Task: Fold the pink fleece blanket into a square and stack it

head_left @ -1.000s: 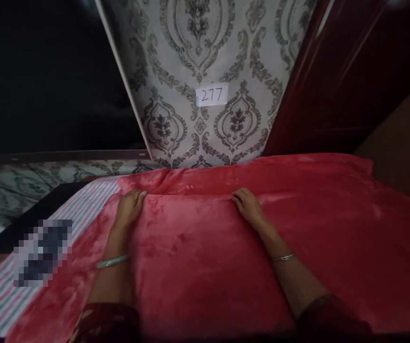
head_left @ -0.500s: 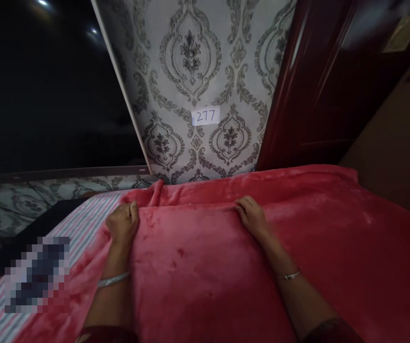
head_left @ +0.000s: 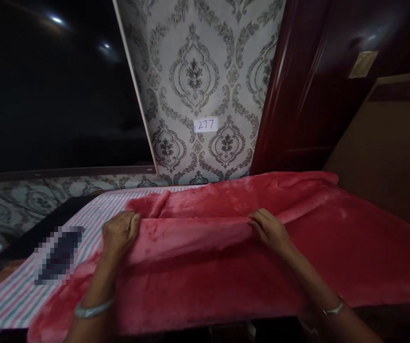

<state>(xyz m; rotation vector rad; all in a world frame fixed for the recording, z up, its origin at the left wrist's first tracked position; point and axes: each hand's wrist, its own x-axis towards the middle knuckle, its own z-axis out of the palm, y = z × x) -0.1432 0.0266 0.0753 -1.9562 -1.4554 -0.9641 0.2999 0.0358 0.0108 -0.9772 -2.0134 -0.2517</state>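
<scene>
A red plush blanket spreads over a surface covered with a pink, grey and white striped cloth. My left hand is closed in a fist on the left end of a raised blanket edge. At the other end of that edge, my right hand pinches the fabric between thumb and fingers. The edge runs taut between both hands, and the part below it hangs in shadow. Behind it, more of the blanket lies rumpled. A bangle circles each wrist.
On the left stands a large dark screen. Patterned wallpaper with a paper label reading 277 is behind. A glossy dark red panel and a brown board are at right. A blurred-out dark object lies on the striped cloth.
Both hands have lifted the blanket edge, and the right hand has moved slightly outward. The far blanket edge has drawn nearer, baring striped cloth at the back. The blanket's near edge now shows.
</scene>
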